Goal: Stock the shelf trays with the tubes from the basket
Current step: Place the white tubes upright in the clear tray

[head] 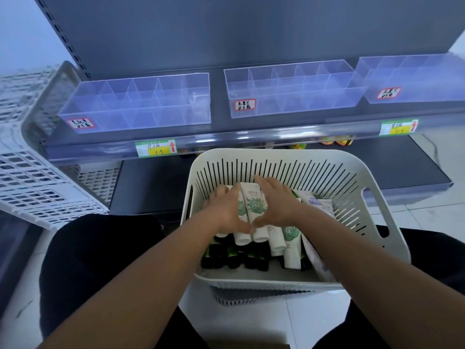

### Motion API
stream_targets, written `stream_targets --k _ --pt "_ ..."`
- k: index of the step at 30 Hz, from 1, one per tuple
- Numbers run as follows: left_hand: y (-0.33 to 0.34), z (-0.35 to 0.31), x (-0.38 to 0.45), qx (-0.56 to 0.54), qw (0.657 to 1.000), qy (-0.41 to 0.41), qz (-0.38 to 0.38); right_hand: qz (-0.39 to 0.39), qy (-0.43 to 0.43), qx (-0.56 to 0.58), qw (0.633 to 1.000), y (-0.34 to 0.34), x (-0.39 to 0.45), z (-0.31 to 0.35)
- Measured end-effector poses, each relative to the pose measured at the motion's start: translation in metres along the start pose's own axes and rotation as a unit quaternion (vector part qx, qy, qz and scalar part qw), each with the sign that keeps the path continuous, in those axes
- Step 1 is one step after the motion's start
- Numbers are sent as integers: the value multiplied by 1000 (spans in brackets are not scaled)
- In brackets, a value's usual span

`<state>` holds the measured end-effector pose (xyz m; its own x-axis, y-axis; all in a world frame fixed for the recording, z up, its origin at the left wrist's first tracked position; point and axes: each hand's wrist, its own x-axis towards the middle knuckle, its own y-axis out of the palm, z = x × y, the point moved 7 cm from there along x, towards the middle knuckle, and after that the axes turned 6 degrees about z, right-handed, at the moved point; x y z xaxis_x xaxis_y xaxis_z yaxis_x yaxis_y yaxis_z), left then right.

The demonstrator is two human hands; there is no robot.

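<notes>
Both hands on basket tubes (walls close)

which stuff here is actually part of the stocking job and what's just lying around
Part of the job:
- left hand, right hand
- white tubes
- basket
- clear shelf trays

Just lying about:
- white crate, at left
- price tags
- jars on the lower shelf

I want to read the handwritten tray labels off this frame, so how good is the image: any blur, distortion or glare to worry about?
Head view: wide-angle bending curves the shelf edge; the white crate at far left is smeared; the tray labels are soft, their writing unreadable; faint sheen on the clear trays; the hands and tubes in the basket are fairly sharp.
</notes>
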<state>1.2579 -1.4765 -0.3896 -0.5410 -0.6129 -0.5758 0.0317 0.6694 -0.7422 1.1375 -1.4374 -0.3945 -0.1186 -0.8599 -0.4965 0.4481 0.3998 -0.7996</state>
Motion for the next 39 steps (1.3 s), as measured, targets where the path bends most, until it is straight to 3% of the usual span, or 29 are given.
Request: stream_targets --k 7,11,19,25,30,39 --pt "2 14 27 88 985 -37 144 136 4 -45 990 9 28 -13" --pt "2 17 31 61 988 -21 137 145 -8 -48 988 11 31 -11" --pt "-25 3 21 -4 999 50 -12 20 -63 127 990 1 20 -1" --pt "-44 -10 -4 -57 990 76 -103 -34 -113 276 954 -25 -3 21" --pt "-56 -8 -19 -97 980 67 -161 -120 -86 209 967 -44 -21 27" --pt "-123 -15 -46 -185 941 87 -270 -279 -73 210 934 -119 -51 28"
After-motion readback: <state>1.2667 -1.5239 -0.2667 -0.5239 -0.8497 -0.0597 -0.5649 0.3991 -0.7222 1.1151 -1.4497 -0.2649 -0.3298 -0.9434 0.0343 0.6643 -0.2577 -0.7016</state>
